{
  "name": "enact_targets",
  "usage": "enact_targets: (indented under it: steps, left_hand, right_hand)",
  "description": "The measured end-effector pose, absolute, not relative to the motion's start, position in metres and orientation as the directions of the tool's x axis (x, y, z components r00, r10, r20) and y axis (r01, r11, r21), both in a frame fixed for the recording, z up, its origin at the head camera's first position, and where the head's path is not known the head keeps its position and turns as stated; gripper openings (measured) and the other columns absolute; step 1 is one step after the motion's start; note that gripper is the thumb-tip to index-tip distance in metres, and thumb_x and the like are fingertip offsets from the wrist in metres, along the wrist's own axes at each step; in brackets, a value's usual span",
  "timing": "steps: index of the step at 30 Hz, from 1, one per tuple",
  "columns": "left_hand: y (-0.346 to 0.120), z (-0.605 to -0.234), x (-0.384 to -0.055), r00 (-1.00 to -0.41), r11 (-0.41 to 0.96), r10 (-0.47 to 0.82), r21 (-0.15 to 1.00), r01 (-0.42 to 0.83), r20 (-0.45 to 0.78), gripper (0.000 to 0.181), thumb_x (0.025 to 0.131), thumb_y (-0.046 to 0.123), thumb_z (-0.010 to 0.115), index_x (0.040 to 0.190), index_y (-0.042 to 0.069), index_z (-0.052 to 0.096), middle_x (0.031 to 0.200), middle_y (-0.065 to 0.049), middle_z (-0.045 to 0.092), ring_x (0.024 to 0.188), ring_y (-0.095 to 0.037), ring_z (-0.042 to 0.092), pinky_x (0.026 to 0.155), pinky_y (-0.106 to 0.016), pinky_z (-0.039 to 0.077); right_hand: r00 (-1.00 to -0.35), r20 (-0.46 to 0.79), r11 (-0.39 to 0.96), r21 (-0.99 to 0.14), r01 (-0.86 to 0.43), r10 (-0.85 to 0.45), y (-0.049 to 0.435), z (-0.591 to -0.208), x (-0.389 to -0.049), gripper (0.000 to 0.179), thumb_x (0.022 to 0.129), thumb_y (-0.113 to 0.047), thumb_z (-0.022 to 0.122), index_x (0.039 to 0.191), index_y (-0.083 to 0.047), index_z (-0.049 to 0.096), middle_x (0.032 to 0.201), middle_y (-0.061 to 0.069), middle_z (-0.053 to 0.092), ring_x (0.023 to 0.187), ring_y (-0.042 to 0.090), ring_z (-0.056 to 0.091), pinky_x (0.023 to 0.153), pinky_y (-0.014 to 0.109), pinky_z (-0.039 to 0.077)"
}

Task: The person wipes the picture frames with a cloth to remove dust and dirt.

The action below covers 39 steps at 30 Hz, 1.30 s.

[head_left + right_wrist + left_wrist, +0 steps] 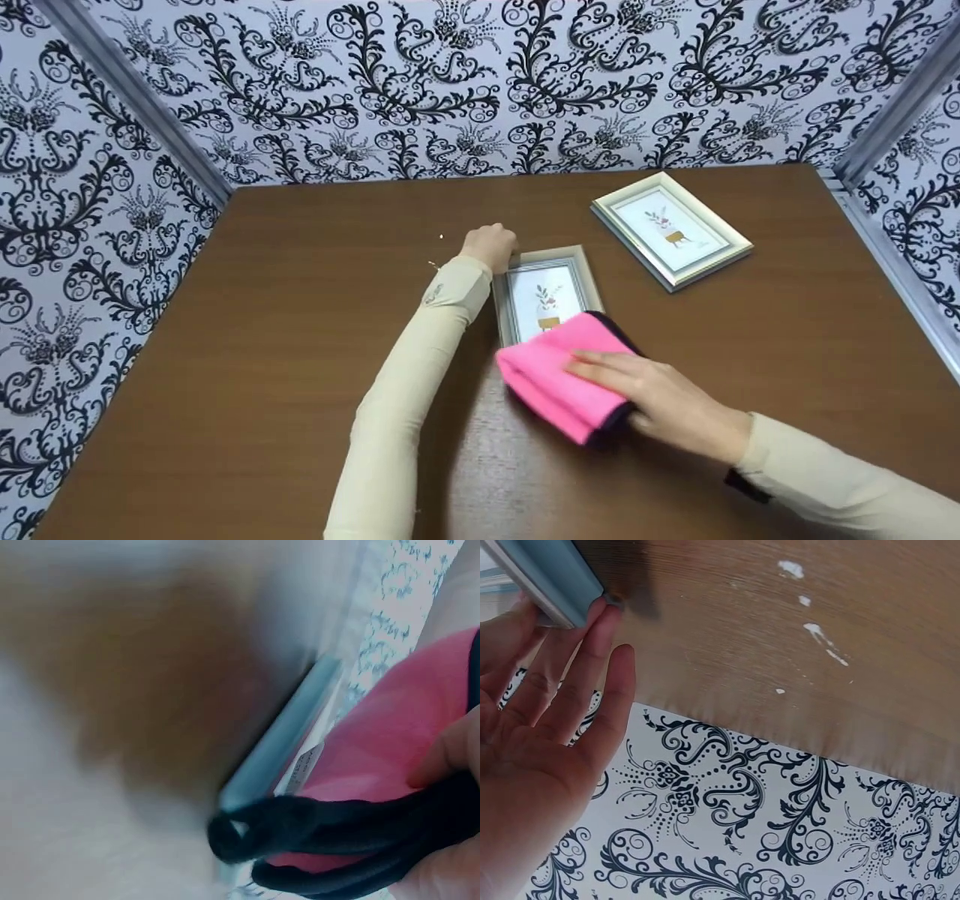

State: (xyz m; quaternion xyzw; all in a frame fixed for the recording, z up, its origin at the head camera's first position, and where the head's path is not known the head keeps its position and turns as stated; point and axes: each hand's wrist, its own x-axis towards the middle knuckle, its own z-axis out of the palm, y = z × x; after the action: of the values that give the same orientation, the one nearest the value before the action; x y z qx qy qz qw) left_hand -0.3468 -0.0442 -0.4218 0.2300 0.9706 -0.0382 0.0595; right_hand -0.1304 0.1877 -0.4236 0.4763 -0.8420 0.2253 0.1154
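A cream picture frame (pixel 591 281) with a plant drawing lies on the brown table. At its far left corner my left hand (pixel 491 246) grips the edge; in the left wrist view, fingertips meet the corner of the blue-grey frame side (pixel 555 574). My right hand (pixel 671 397) holds a folded pink cloth (pixel 559 375) with dark edging over the frame's near end, which the cloth hides. Thumb and fingers hold the cloth's folds (pixel 390 735) in the right wrist view, where much is blurred.
A second, similar picture frame (pixel 675 232) lies at the back right of the table (pixel 247 337). White specks (pixel 790 570) dot the wood near my left hand. Walls with black-and-white scroll wallpaper (pixel 420 90) stand behind and at both sides.
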Motion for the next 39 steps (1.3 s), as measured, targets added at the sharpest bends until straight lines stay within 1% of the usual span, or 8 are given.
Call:
enact_targets:
  steps: [5, 10, 17, 20, 25, 29, 33, 39]
  left_hand:
    - [-0.046, -0.425, -0.348, -0.874, 0.875, 0.473, -0.058, 0.481, -0.114, 0.020, 0.083, 0.005, 0.065, 0.100, 0.008, 0.074, 0.108, -0.015, 0.067, 0.096, -0.034, 0.065, 0.075, -0.047, 0.056]
    - [-0.050, -0.428, -0.350, -0.873, 0.875, 0.479, -0.024, 0.483, -0.087, 0.016, 0.081, 0.005, 0.067, 0.095, 0.006, 0.074, 0.105, -0.016, 0.067, 0.094, -0.035, 0.065, 0.075, -0.047, 0.056]
    - [-0.051, -0.423, -0.353, -0.863, 0.865, 0.500, 0.011, 0.501, -0.068, 0.015, 0.079, 0.005, 0.068, 0.091, 0.009, 0.075, 0.102, -0.016, 0.068, 0.093, -0.036, 0.064, 0.075, -0.047, 0.055]
    - [-0.054, -0.421, -0.354, -0.863, 0.867, 0.498, 0.017, 0.499, -0.081, 0.014, 0.078, 0.004, 0.069, 0.089, 0.009, 0.075, 0.102, -0.016, 0.068, 0.093, -0.035, 0.064, 0.076, -0.047, 0.055]
    - [-0.056, -0.421, -0.356, -0.860, 0.868, 0.495, 0.028, 0.496, -0.123, 0.016, 0.080, 0.004, 0.068, 0.093, 0.009, 0.075, 0.105, -0.015, 0.067, 0.096, -0.034, 0.064, 0.078, -0.046, 0.054]
    - [-0.055, -0.421, -0.357, -0.861, 0.869, 0.494, 0.032, 0.494, -0.118, 0.017, 0.080, 0.005, 0.068, 0.095, 0.010, 0.075, 0.105, -0.015, 0.067, 0.096, -0.033, 0.064, 0.078, -0.046, 0.054]
    - [-0.054, -0.420, -0.358, -0.867, 0.873, 0.487, 0.039, 0.486, -0.108, 0.016, 0.080, 0.005, 0.069, 0.093, 0.010, 0.075, 0.103, -0.015, 0.067, 0.095, -0.033, 0.064, 0.078, -0.046, 0.054]
    - [-0.056, -0.422, -0.356, -0.867, 0.874, 0.485, 0.025, 0.485, -0.117, 0.016, 0.080, 0.006, 0.068, 0.094, 0.009, 0.074, 0.105, -0.015, 0.066, 0.096, -0.033, 0.063, 0.079, -0.046, 0.054]
  right_hand:
    - [-0.477, 0.238, 0.466, -0.104, -0.878, -0.846, 0.154, -0.430, -0.142, 0.084, 0.063, 0.008, 0.075, 0.141, -0.011, 0.049, 0.141, 0.017, 0.048, 0.124, 0.035, 0.048, 0.098, 0.049, 0.043]
    - [-0.472, 0.109, 0.478, 0.038, -0.877, -0.875, 0.131, -0.436, -0.154, 0.082, 0.070, -0.002, 0.075, 0.145, -0.007, 0.042, 0.145, 0.015, 0.044, 0.123, 0.036, 0.047, 0.099, 0.049, 0.040]
    - [-0.543, -0.068, 0.548, -0.117, -0.829, -0.837, 0.110, -0.420, -0.177, 0.072, 0.082, -0.003, 0.068, 0.146, -0.001, 0.037, 0.149, 0.020, 0.036, 0.133, 0.040, 0.037, 0.104, 0.054, 0.035]
    - [-0.562, -0.117, 0.574, -0.174, -0.800, -0.819, 0.102, -0.414, -0.192, 0.070, 0.085, -0.010, 0.070, 0.146, 0.000, 0.036, 0.149, 0.023, 0.035, 0.134, 0.043, 0.035, 0.105, 0.054, 0.033]
    - [-0.593, -0.167, 0.616, -0.197, -0.763, -0.788, 0.091, -0.411, -0.221, 0.071, 0.088, -0.014, 0.070, 0.147, 0.002, 0.034, 0.148, 0.027, 0.031, 0.134, 0.047, 0.031, 0.108, 0.051, 0.029]
    - [-0.620, -0.174, 0.644, -0.188, -0.742, -0.765, 0.089, -0.411, -0.240, 0.069, 0.086, -0.004, 0.068, 0.146, 0.004, 0.035, 0.147, 0.029, 0.032, 0.133, 0.047, 0.032, 0.109, 0.050, 0.028]
    - [-0.621, -0.154, 0.640, -0.197, -0.743, -0.768, 0.089, -0.412, -0.246, 0.068, 0.084, -0.001, 0.067, 0.145, 0.005, 0.036, 0.146, 0.028, 0.034, 0.132, 0.047, 0.034, 0.109, 0.050, 0.029]
    - [-0.559, -0.114, 0.569, -0.223, -0.792, -0.822, 0.100, -0.412, -0.228, 0.069, 0.081, -0.001, 0.071, 0.143, 0.003, 0.041, 0.144, 0.025, 0.040, 0.131, 0.045, 0.038, 0.107, 0.049, 0.032]
